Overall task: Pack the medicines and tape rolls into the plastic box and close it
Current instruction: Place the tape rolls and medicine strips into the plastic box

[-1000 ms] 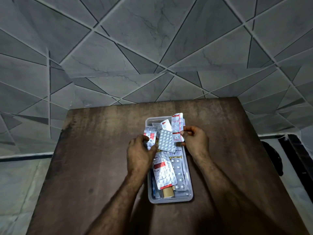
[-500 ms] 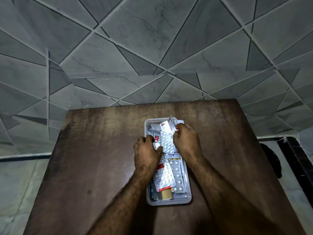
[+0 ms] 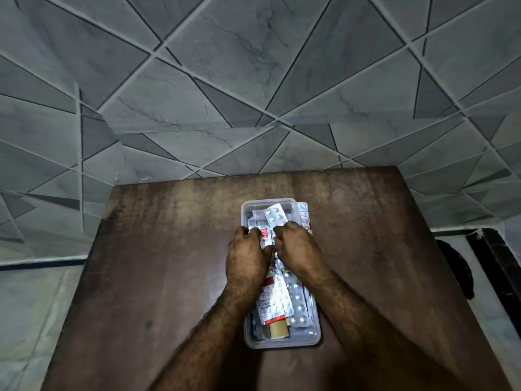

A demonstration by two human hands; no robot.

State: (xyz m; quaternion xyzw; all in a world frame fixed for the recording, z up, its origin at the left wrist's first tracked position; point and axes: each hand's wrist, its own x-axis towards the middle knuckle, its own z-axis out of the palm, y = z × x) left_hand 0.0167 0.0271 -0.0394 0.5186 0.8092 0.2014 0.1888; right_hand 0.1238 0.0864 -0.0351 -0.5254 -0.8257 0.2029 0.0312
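A clear plastic box (image 3: 282,343) lies lengthwise on the brown table (image 3: 169,263), filled with several blister strips of medicine. A red-and-white strip (image 3: 272,301) and a silver strip (image 3: 297,303) lie in its near half. A tan tape roll (image 3: 278,330) sits at the near end. My left hand (image 3: 245,256) and my right hand (image 3: 294,246) press side by side on the strips in the box's middle, fingers curled over them. A silver blister strip (image 3: 275,215) sticks out just beyond my right fingers. No lid is in view.
The table stands against a grey tiled wall (image 3: 253,80). A dark object (image 3: 454,266) lies on the pale floor to the right of the table.
Both hands have come down and together onto the strips. The upright strips that my right hand held above the far end are now pushed flatter into the box.
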